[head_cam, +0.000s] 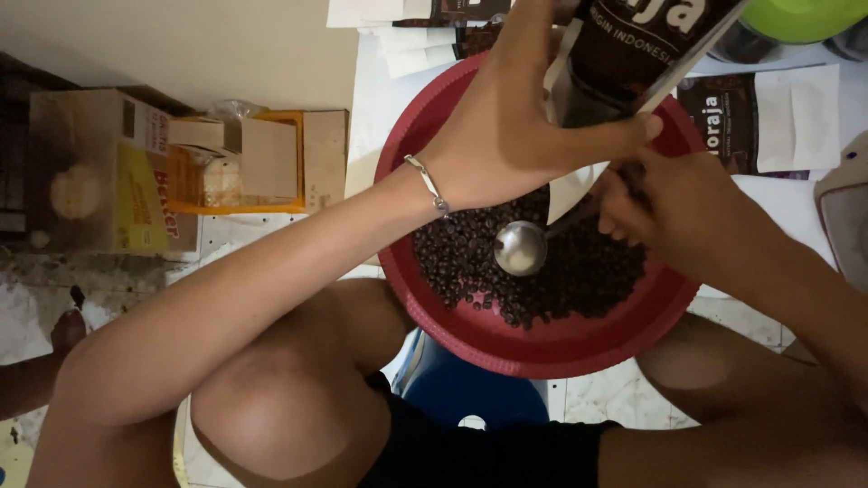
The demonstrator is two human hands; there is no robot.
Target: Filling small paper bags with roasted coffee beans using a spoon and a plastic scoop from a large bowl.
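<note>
White tiles, worn and stained, cover the floor where the person sits on a low blue stool (452, 384), knees apart, with a round red basin (551, 348) in front of them.

Dark coffee beans (588, 271) lie in a heap in the basin, mostly in its upper and right part. A metal spoon (521, 248) rests with its bowl on the beans, and the bowl looks empty and shiny. The right hand (669, 203) is closed around the handle of the spoon, fingers curled tightly on it, just over the right side of the heap. Above the basin the left hand (524, 117) grips a dark brown pouch (633, 45), with the thumb stretched across its lower part and the other fingers wrapped behind; the pouch hangs tilted over the far rim. A thin silver bracelet (428, 185) sits on the left wrist.

Beyond the basin, more pouches of the same kind, brown and white (768, 117), lie flat on a white sheet. A green lid (800, 16) shows at the top right corner. To the left, on the floor, stand a cardboard box (99, 172) with yellow print and an open orange box (262, 158) beside it.
</note>
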